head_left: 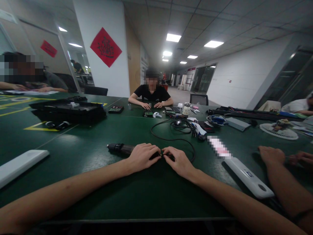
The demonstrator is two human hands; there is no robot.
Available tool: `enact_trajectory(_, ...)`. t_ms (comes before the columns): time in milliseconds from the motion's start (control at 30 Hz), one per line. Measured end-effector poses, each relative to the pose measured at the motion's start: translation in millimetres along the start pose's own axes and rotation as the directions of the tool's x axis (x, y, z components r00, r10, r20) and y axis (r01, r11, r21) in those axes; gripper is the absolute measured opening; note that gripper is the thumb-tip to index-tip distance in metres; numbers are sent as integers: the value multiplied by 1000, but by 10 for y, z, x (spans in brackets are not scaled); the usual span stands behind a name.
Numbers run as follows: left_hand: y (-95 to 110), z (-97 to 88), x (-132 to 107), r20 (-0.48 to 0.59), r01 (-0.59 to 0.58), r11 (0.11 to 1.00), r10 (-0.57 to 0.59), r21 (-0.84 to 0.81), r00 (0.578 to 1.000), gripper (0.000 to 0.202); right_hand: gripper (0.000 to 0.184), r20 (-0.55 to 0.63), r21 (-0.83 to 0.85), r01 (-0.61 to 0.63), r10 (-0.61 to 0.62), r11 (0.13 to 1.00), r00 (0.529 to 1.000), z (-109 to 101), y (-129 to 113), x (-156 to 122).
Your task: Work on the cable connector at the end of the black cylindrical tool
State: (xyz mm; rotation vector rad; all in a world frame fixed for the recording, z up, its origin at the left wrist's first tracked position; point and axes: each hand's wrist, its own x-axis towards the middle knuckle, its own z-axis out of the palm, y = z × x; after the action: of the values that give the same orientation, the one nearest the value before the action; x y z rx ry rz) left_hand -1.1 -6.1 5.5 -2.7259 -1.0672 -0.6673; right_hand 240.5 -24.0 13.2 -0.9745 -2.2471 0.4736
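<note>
My left hand (143, 156) lies curled over the back end of a dark, cylindrical power tool (119, 148) that rests on the green table (97, 153), its tip pointing left. My right hand (177, 160) is closed in a pinch right beside it, fingertips meeting the left hand's. Between them is a small dark part, probably the plug of the black cable (171, 138) that loops away behind the hands. What exactly the right fingers grip is too small to make out.
A white flat casing (249, 178) lies right of my arm, another white panel (21, 164) at the far left. A co-worker's hands (271, 155) rest at the right. A black tray (68, 111) stands back left. A person sits opposite among circuit boards (148, 114) and small parts.
</note>
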Motion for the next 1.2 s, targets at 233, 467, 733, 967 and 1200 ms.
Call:
enact_trajectory(233, -27, 22, -8, 6, -30, 999, 30, -34, 1000, 23, 9, 42, -32, -53, 55, 998, 998, 12, 6, -3)
enact_trajectory(467, -1, -4, -13, 13, -67, 996, 68, -55, 998, 21, 9, 46, -20, -82, 83, 996, 995, 22, -17, -29)
enact_trajectory(733, -5, 33, -15, -4, -30, 999, 30, -26, 1000, 22, 12, 42, -14, -99, 100, 995, 994, 22, -12, -17)
enact_trajectory(967, -4, 30, -16, -13, -47, 999, 47, -7, 999, 24, 14, 41, -39, -91, 92, 995, 995, 5, -35, -15)
enact_trajectory(1200, 32, -1, -1, -26, -89, 984, 86, -152, 996, 39, 12, 35, -56, -85, 87, 995, 996, 17, -29, -20)
